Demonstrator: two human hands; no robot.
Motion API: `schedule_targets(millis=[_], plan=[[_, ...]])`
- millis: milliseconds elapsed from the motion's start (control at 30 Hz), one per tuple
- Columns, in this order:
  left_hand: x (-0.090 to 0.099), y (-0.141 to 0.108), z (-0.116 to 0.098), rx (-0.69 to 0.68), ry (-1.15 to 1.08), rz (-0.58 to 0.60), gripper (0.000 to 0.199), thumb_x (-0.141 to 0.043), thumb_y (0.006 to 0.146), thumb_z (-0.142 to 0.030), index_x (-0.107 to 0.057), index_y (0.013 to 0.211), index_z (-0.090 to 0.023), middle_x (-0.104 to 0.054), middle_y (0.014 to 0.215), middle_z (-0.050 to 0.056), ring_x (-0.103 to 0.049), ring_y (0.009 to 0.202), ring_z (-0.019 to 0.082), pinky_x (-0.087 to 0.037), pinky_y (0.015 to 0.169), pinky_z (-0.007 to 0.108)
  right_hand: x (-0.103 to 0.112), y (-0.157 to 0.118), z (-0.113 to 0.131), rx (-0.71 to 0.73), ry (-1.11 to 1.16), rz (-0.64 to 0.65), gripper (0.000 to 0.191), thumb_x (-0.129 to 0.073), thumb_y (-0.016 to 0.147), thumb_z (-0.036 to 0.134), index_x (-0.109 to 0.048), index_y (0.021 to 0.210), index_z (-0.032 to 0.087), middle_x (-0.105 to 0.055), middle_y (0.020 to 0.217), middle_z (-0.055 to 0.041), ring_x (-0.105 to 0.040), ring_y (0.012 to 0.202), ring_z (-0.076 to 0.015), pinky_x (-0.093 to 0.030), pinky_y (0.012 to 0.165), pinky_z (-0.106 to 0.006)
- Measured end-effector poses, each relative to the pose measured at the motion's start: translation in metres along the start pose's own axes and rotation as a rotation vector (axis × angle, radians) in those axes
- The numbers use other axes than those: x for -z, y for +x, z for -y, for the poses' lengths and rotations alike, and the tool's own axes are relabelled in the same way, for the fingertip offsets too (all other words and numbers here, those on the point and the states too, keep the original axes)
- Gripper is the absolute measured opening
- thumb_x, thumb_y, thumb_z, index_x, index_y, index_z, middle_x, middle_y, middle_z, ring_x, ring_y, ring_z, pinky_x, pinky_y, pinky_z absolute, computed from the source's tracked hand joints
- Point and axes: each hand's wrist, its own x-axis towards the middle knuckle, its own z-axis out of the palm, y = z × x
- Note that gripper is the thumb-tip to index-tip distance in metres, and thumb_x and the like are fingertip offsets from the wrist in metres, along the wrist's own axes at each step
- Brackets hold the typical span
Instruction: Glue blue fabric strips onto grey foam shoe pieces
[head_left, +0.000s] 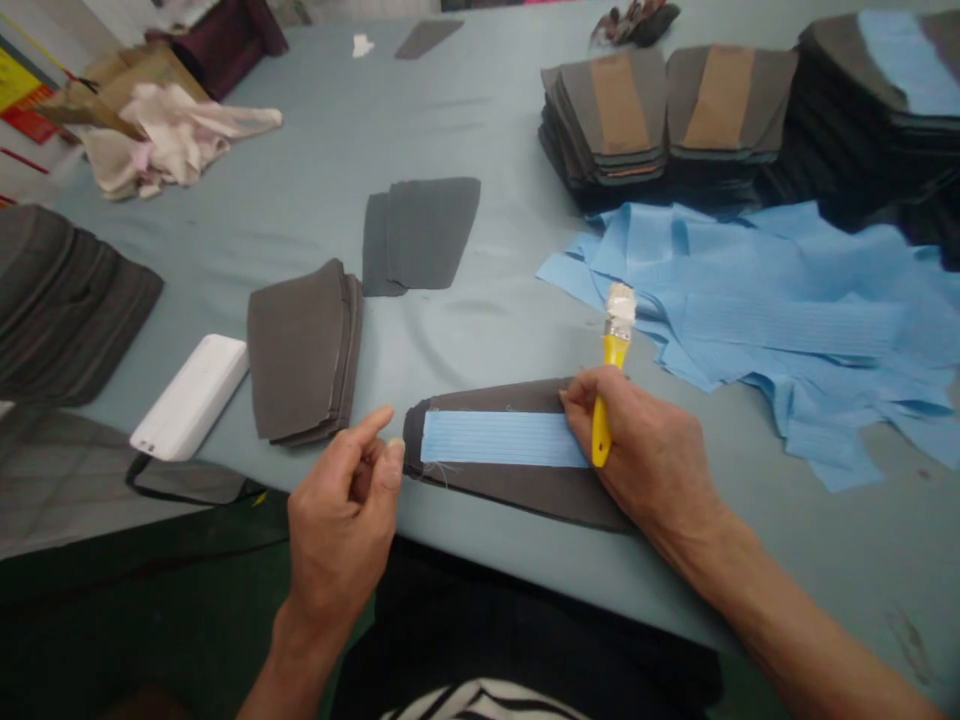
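Observation:
My right hand (pixel 645 445) holds a yellow-handled brush (pixel 616 350), its white-coated bristles pointing away from me. The fingertips of that hand also rest at the right part of a blue ribbed strip (pixel 502 438), which lies lengthwise on a dark grey fabric piece (pixel 525 487) near the table's front edge. Just left of the grey piece's narrow end is my left hand (pixel 349 500), thumb and index finger apart, with nothing between them. Loose threads show at the strip's left end.
A stack of grey pieces (pixel 300 355) and a white power bank (pixel 191 397) with a black cable lie left. Thinner grey pieces (pixel 431 235) sit behind. Blue strips (pixel 780 310) pile at right, before tall dark stacks (pixel 862 130). Another grey stack (pixel 67 305) stands far left.

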Motion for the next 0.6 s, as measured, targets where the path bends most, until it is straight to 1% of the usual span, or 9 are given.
schedule_targets(millis=[67,133,167,233,267,333,400,500,600], plan=[[0.002,0.001,-0.007,-0.090,0.064,-0.045,0.030,-0.059,0.107,-0.029,-0.070,0.132,-0.015,-0.071,0.090,-0.001,-0.064,0.073,0.013,-0.056,0.075,0.025,-0.001,0.000,0.001,0.000,0.008,-0.013,0.022,-0.049,0.110,0.026,-0.062,0.092,0.022,-0.069,0.071,-0.0006,-0.064,0.056,-0.0167,-0.035,0.052,-0.027],[-0.001,0.004,-0.017,-0.202,0.092,-0.029,0.030,-0.055,0.109,-0.025,-0.067,0.134,-0.014,-0.075,0.106,0.005,-0.071,0.097,0.016,-0.058,0.096,0.029,-0.001,-0.001,0.001,-0.002,0.010,-0.014,0.022,-0.049,0.110,0.027,-0.062,0.093,0.022,-0.069,0.071,-0.0005,-0.064,0.056,-0.0168,-0.034,0.052,-0.027],[-0.004,0.007,-0.022,-0.257,0.094,0.006,0.032,-0.053,0.109,-0.025,-0.065,0.137,-0.013,-0.075,0.117,0.008,-0.071,0.112,0.019,-0.055,0.107,0.033,-0.001,-0.001,0.001,-0.003,0.009,-0.014,0.022,-0.049,0.110,0.027,-0.062,0.093,0.022,-0.069,0.071,-0.0004,-0.064,0.056,-0.0169,-0.034,0.052,-0.027],[-0.015,0.015,-0.031,-0.355,0.084,0.102,0.039,-0.049,0.111,-0.026,-0.057,0.147,-0.011,-0.069,0.141,0.015,-0.061,0.139,0.024,-0.047,0.122,0.040,-0.001,-0.001,0.001,0.001,0.008,-0.013,0.021,-0.049,0.110,0.026,-0.062,0.094,0.022,-0.069,0.071,-0.0003,-0.064,0.057,-0.0170,-0.034,0.052,-0.027],[-0.023,0.019,-0.035,-0.396,0.083,0.150,0.044,-0.047,0.112,-0.028,-0.052,0.152,-0.010,-0.064,0.151,0.018,-0.054,0.149,0.027,-0.043,0.127,0.043,-0.001,-0.001,0.001,0.004,0.010,-0.016,0.020,-0.050,0.110,0.026,-0.061,0.094,0.022,-0.069,0.071,-0.0003,-0.064,0.056,-0.0171,-0.035,0.052,-0.027],[-0.039,0.030,-0.038,-0.450,0.107,0.218,0.051,-0.043,0.113,-0.032,-0.043,0.158,-0.007,-0.052,0.164,0.021,-0.039,0.160,0.033,-0.036,0.131,0.052,-0.001,0.000,0.001,0.007,0.020,-0.022,0.019,-0.051,0.109,0.025,-0.061,0.093,0.021,-0.069,0.071,-0.0006,-0.064,0.056,-0.0173,-0.035,0.052,-0.027],[-0.055,0.040,-0.038,-0.460,0.159,0.246,0.055,-0.039,0.114,-0.036,-0.040,0.161,-0.006,-0.044,0.169,0.023,-0.031,0.164,0.038,-0.033,0.131,0.060,-0.001,-0.001,0.001,0.003,0.031,-0.019,0.018,-0.051,0.109,0.024,-0.061,0.093,0.021,-0.069,0.072,-0.0008,-0.065,0.057,-0.0174,-0.036,0.053,-0.027],[-0.074,0.049,-0.035,-0.436,0.224,0.261,0.059,-0.034,0.115,-0.040,-0.041,0.161,-0.004,-0.040,0.171,0.025,-0.029,0.164,0.042,-0.032,0.130,0.065,-0.001,-0.001,0.002,-0.005,0.032,-0.005,0.017,-0.051,0.108,0.023,-0.060,0.094,0.021,-0.070,0.073,0.0000,-0.066,0.059,-0.0168,-0.036,0.054,-0.027],[-0.083,0.050,-0.033,-0.418,0.254,0.271,0.062,-0.033,0.114,-0.044,-0.042,0.160,-0.003,-0.040,0.171,0.026,-0.030,0.164,0.043,-0.031,0.130,0.065,0.000,-0.001,0.001,-0.019,0.035,0.011,0.015,-0.052,0.108,0.023,-0.059,0.095,0.022,-0.071,0.075,0.0002,-0.067,0.061,-0.0161,-0.037,0.055,-0.026]])
